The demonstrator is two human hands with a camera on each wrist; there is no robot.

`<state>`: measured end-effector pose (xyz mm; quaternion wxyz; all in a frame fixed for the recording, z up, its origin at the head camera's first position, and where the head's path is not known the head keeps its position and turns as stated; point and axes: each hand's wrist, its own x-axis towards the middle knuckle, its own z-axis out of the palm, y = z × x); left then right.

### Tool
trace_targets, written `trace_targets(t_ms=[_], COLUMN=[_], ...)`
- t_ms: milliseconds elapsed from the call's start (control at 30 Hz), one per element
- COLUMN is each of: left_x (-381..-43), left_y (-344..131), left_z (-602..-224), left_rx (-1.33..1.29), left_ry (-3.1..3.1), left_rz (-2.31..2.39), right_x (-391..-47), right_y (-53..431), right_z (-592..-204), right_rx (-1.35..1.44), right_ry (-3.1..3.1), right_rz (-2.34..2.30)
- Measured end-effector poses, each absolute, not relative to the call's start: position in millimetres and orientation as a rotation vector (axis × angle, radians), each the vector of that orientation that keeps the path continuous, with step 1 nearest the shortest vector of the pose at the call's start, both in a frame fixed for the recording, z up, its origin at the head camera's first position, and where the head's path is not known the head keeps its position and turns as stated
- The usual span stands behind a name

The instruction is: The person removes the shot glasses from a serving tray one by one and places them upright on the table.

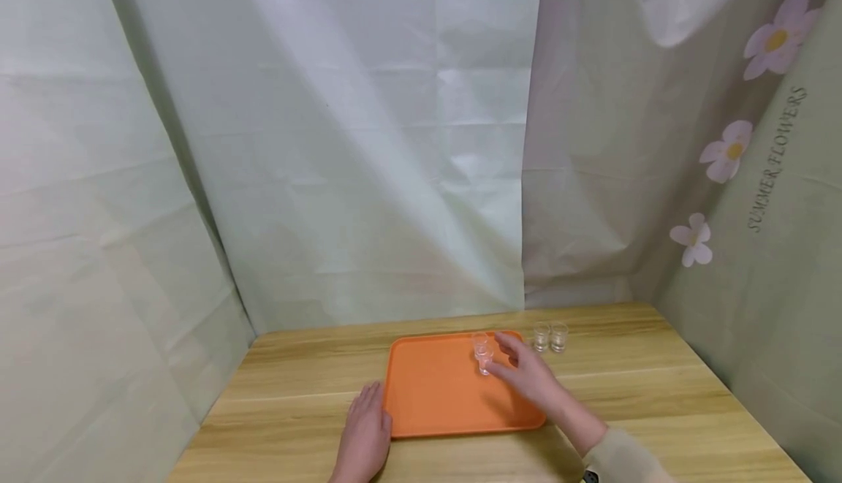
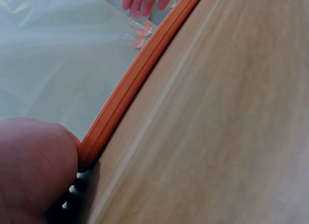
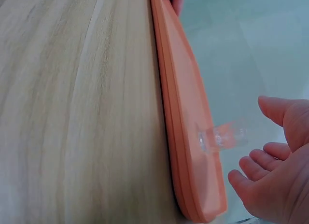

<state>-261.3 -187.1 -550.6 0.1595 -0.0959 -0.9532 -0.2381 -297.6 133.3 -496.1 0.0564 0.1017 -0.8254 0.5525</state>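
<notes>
An orange tray (image 1: 430, 395) lies flat on the wooden table. Two small clear shot glasses stand upright toward its back right: a rear glass (image 1: 479, 342) and a front glass (image 1: 485, 366), close together. My right hand (image 1: 530, 377) is just right of them, thumb and fingers spread apart. In the right wrist view a gap shows between that hand and the nearer glass (image 3: 223, 137). My left hand (image 1: 365, 428) rests along the tray's left edge, fingers extended forward. The left wrist view shows part of that hand (image 2: 38, 168) against the tray's corner.
Two more clear glasses, one (image 1: 541, 337) beside another (image 1: 558, 337), stand on the table (image 1: 631, 366) behind and right of the tray. Pale curtains (image 1: 368, 176) hang behind the table and along both sides.
</notes>
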Motion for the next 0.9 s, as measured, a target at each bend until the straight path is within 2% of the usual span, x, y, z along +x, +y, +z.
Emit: trace_targets(t_ms=[900], left_x=[-264], left_y=[-183], left_z=[-550], left_rx=[-0.300], left_ry=[-2.680], left_rz=[-0.683], right_x=[-318], right_y=[128], right_z=[-520], right_rx=[0.163], right_ry=[-2.464], right_rz=[1.717])
